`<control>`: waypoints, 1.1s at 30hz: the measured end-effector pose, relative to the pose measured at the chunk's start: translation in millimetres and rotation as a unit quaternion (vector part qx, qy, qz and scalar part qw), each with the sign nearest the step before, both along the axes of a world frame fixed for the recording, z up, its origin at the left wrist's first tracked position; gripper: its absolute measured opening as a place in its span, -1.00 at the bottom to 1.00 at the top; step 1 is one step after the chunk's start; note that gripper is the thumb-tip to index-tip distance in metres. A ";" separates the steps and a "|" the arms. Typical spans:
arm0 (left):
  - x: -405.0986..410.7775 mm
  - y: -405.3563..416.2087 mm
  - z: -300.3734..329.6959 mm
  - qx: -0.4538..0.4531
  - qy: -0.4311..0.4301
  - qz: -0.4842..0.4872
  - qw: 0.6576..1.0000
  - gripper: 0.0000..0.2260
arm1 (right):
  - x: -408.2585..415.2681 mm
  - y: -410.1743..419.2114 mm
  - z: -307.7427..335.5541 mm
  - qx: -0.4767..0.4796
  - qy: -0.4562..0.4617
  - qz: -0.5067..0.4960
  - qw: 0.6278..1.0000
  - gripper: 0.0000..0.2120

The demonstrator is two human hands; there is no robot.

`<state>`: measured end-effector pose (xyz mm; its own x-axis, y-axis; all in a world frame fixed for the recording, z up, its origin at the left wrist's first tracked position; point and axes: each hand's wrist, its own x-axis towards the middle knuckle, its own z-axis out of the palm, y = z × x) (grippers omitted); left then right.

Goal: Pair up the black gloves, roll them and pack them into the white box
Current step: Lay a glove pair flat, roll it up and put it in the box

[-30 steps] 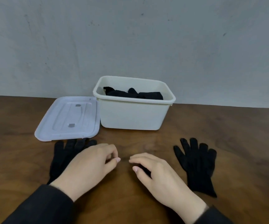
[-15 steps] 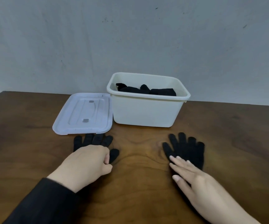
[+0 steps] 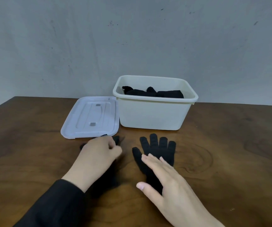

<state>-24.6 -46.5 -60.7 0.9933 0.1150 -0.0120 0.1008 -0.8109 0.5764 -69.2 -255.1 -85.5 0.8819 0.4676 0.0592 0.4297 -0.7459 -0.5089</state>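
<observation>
A flat black knit glove (image 3: pixel 158 150) at centre frame is pinned by the flat, straight-fingered right hand (image 3: pixel 169 182), seemingly to steady it. The second black glove (image 3: pixel 115 140) is apparently gripped by the curled left hand (image 3: pixel 99 153), though blur obscures this.

One black glove (image 3: pixel 158 149) lies flat, fingers spread toward the white box (image 3: pixel 153 114), a second glove (image 3: pixel 115 139) mostly hidden beside it, and rolled black gloves (image 3: pixel 153 92) sit inside the lidless box.

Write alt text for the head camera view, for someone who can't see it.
A person's left hand grips one black glove while the right hand rests flat on a second glove on a wooden table. Behind stand an open white box holding rolled gloves and its lid.
</observation>
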 end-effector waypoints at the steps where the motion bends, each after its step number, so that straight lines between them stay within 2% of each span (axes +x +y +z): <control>1: -0.2 -1.5 4.5 -0.121 -0.022 0.029 0.992 -0.80 | -1.6 -0.4 2.5 0.017 -0.006 0.003 1.000 -0.35; 3: -0.8 -10.7 14.4 -0.357 -0.032 0.051 0.932 -0.78 | -3.9 1.5 6.2 0.059 -0.011 0.001 0.998 -0.20; 5: -1.0 -24.9 22.6 -0.502 -0.020 0.014 0.864 -0.79 | -5.1 4.0 6.7 0.104 -0.045 -0.026 0.993 -0.12; 7: -1.8 -39.3 26.0 -0.580 -0.010 -0.035 0.814 -0.81 | -0.9 3.8 5.7 0.172 -0.127 -0.062 0.975 -0.29; 9: 1.2 -49.5 25.1 -0.619 -0.005 -0.059 0.783 -0.83 | 6.9 0.5 13.5 0.243 -0.186 -0.089 0.948 -0.62; 11: 5.8 -49.4 19.8 -0.637 -0.018 -0.048 0.769 -0.78 | 18.9 -3.9 31.3 0.259 -0.205 -0.106 0.938 -0.84; 12: 7.9 -45.7 16.1 -0.630 -0.034 -0.032 0.775 -0.73 | 25.3 -7.7 44.2 0.255 -0.197 -0.117 0.939 -0.89; 13: 9.8 -40.3 11.9 -0.605 -0.056 -0.013 0.794 -0.68 | 32.5 -12.4 58.6 0.248 -0.173 -0.131 0.944 -0.91; 16: 13.2 -25.4 -2.2 -0.458 -0.107 0.052 0.881 -0.66 | 53.5 -25.4 101.6 0.226 -0.059 -0.142 0.962 -0.92; 17: 15.2 -23.2 -7.0 -0.423 -0.106 0.074 0.897 -0.67 | 60.2 -28.9 112.4 0.208 -0.027 -0.133 0.969 -0.90; 20: 19.6 -20.4 -14.4 -0.399 -0.094 0.109 0.905 -0.68 | 78.2 -28.7 128.3 0.156 0.006 -0.115 0.981 -0.84; 23: 22.4 -17.5 -16.7 -0.370 -0.099 0.102 0.918 -0.70 | 84.6 -26.0 131.9 0.157 -0.082 -0.132 0.975 -0.83; 26: 22.5 -14.5 -18.8 -0.284 -0.103 0.039 0.952 -0.79 | 71.5 -25.1 118.1 0.191 -0.138 -0.130 0.963 -0.86; 28: 19.9 -13.5 -19.6 -0.165 -0.084 -0.043 0.982 -0.86 | 52.4 -23.2 87.8 0.175 -0.151 -0.105 0.967 -0.90; 29: 18.5 -13.6 -20.1 -0.094 -0.071 -0.095 0.989 -0.88 | 42.8 -23.2 66.2 0.150 -0.156 -0.088 0.972 -0.85; 31: 17.3 -16.5 -24.8 0.035 -0.036 -0.190 0.981 -0.81 | 25.7 -24.8 17.0 0.082 -0.138 -0.048 0.986 -0.76; 33: 16.4 -19.6 -26.6 0.128 0.002 -0.228 0.965 -0.71 | 12.1 -26.7 -20.3 0.016 -0.125 -0.014 0.992 -0.71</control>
<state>-8.2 -66.2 -87.3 0.9411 -0.3353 -0.0445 -0.2995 -0.8872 0.3510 -57.1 -281.8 -105.8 0.8503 0.4380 0.2917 0.5250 -0.7446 -0.4123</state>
